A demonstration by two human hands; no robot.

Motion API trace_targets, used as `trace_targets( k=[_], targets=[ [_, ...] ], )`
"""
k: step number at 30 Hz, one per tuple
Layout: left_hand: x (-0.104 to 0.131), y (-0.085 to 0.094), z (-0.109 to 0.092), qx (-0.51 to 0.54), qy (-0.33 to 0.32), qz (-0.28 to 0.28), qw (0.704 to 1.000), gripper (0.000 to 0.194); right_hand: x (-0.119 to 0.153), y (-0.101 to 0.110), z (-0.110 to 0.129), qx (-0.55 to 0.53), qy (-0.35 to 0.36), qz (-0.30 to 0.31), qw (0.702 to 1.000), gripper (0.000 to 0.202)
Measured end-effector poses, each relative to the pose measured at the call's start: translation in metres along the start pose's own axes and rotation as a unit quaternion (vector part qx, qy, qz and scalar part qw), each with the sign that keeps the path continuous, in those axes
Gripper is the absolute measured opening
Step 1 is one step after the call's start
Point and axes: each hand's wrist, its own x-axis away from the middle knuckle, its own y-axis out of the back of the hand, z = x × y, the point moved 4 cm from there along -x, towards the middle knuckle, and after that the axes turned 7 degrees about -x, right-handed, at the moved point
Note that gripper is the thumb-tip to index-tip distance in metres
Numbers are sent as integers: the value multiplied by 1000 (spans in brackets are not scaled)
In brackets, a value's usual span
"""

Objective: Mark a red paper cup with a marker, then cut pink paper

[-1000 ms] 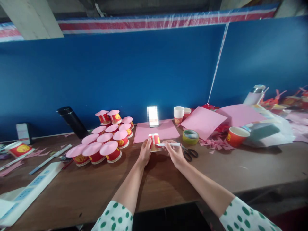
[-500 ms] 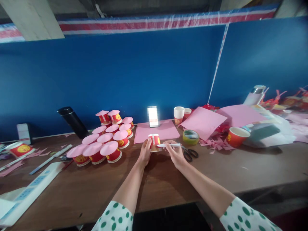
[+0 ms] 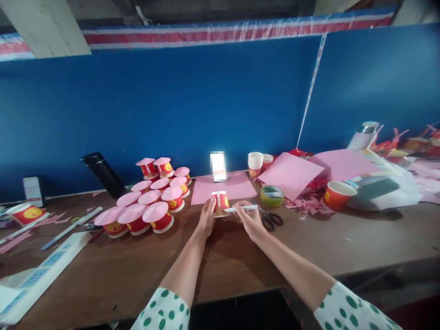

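Head cam: red cup (image 3: 220,202) sits between the hands, left hand (image 3: 207,217) gripping its left side, right hand (image 3: 250,222) pinching a white marker (image 3: 250,207) nearly sideways, tip at the cup's lower right, can't tell if touching

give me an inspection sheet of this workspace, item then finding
Surface: brown table, with pink scraps lying on it
Job's things: red cup and white pen in hand; pink-topped cups grouped on the left
Clutter: scissors, tape and open cup on the right; black bottle on the left
Grips: left grip holds the red cup; right grip holds the white pen, tip contact unclear
Cables: nothing clearly seen
Surroundings: blue partition behind the table, striped sheet above it
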Motion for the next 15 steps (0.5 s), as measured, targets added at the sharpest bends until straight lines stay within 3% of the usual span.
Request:
trace_targets(
  k=[15],
  targets=[
    [-1,1,1,0,-11,-4,1000,37,0,0,-1,-3,6,8,1000,26]
  ],
)
